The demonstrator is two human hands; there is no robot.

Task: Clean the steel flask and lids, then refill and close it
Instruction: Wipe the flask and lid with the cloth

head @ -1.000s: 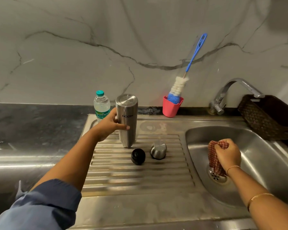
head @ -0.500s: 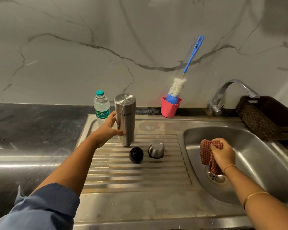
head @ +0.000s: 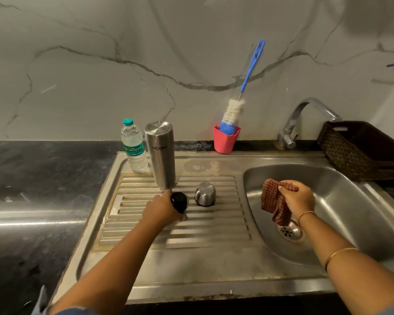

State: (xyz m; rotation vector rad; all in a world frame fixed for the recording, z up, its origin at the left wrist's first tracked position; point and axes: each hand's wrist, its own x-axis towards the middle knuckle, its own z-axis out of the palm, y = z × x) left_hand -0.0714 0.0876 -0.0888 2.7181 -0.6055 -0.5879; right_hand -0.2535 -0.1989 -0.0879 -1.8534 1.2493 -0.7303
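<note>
The steel flask (head: 161, 155) stands upside down on the ribbed drainboard (head: 209, 226), free of either hand. Just in front of it my left hand (head: 163, 209) curls around the black inner lid (head: 179, 201), fingers on both sides of it. The steel cap (head: 205, 193) sits upside down to the lid's right, untouched. Over the sink basin (head: 350, 214) my right hand (head: 298, 197) grips a bunched red checked cloth (head: 274, 204) that hangs above the drain (head: 289, 231).
A small plastic water bottle (head: 133, 146) stands left of the flask. A red cup (head: 226, 139) with a blue-handled bottle brush (head: 232, 114) is against the wall. The tap (head: 305, 119) and a dark woven basket (head: 359, 148) are at the right. Dark counter (head: 39, 173) lies left.
My left hand has let go of the flask and dropped down onto the black lid. My right hand with the cloth has lifted slightly over the basin.
</note>
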